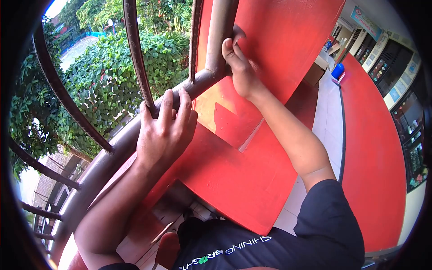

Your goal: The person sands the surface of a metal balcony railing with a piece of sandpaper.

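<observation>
My left hand [165, 128] lies over the thick brown metal rail [121, 146], its fingers apart and bent over the top beside a thin upright bar [137, 54]. Farther up, my right hand [240, 67] is at the corner where the rail meets a thick post [221, 31]. Its thumb and a finger point up by the post, next to the red wall [288, 40]. Whether its other fingers grip anything is hidden behind the hand.
A red ledge [225, 175] juts out below my hands, above my dark shirt [270, 247]. Green bushes [112, 67] grow beyond the bars. On the right are a tiled walkway [330, 121], a red floor strip [369, 157] and a blue object [338, 70].
</observation>
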Demonstrator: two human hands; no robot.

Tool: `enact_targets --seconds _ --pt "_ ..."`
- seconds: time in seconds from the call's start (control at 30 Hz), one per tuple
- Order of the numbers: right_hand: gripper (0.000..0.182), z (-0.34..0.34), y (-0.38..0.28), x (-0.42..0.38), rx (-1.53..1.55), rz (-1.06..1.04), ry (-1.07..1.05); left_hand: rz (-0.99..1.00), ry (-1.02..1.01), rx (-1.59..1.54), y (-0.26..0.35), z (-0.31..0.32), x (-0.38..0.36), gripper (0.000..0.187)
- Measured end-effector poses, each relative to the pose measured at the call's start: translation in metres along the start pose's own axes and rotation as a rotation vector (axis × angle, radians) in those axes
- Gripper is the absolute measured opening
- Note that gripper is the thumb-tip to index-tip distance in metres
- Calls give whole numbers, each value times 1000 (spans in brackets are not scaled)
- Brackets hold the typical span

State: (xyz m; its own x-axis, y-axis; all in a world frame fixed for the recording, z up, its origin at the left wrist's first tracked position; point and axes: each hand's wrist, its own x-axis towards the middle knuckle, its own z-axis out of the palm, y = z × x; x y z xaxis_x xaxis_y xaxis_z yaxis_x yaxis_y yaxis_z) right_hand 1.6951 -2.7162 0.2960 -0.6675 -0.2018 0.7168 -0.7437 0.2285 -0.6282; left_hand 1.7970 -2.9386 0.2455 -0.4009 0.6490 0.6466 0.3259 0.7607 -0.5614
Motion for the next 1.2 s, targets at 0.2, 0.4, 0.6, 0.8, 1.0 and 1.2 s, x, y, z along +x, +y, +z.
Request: enact_targets --seconds 0.2,0.4,0.6,0.8,1.0,1.2 --pt "82 19 -7 1 -147 -74 43 -8 -13 24 1 -1 2 16" --pt "102 8 -19 14 94 -163 -31 41 -30 48 0 -4 3 17" --pt "120 19 10 -1 -291 -103 145 -53 -68 -27 3 1 1 10" --pt "105 36 11 -5 -721 -145 275 17 -56 1 0 -7 6 38" --pt "98 22 9 25 -690 -352 424 -57 5 -22 5 -4 8 7" --pt "81 30 28 0 -802 -267 261 -47 -3 -58 2 -5 7 8"
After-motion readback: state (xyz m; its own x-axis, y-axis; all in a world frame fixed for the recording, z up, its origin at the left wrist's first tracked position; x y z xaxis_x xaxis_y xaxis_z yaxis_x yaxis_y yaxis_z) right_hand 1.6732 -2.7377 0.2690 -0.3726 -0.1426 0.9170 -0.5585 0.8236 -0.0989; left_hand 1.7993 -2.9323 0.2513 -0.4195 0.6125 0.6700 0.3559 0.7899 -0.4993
